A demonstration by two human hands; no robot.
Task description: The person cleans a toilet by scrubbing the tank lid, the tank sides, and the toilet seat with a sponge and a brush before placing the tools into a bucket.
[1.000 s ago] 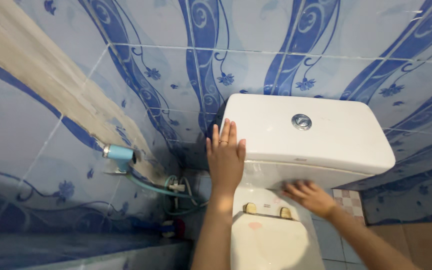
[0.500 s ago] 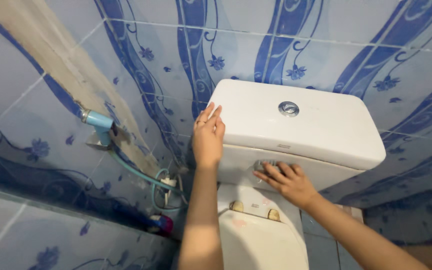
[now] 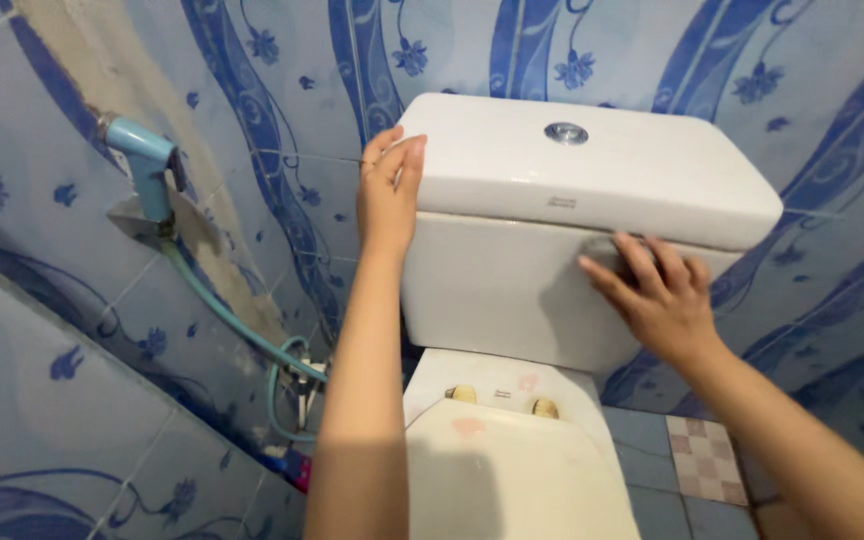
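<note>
A white toilet tank [image 3: 512, 300] stands against the blue patterned tiles, topped by a white lid [image 3: 592, 180] with a round chrome flush button [image 3: 566, 133]. My left hand [image 3: 388, 190] lies flat against the lid's left end, fingers together pointing up. My right hand [image 3: 658, 296] presses on the tank's front just under the lid's right part; something grey shows at its fingertips, too hidden to name. Below, the closed white seat cover [image 3: 517, 470] with two brass hinges [image 3: 502, 400] is visible.
A light blue bidet sprayer [image 3: 144, 160] hangs in a wall bracket at the left, its hose [image 3: 232, 320] running down to a valve [image 3: 302, 385] by the tank. Tiled walls close in on both sides. A small checkered floor tile [image 3: 704, 455] shows at the right.
The view has tilted down, so the tank sits higher in frame. My left hand slid from beside the tank to the lid's left end. My right hand moved rightward along the tank front.
</note>
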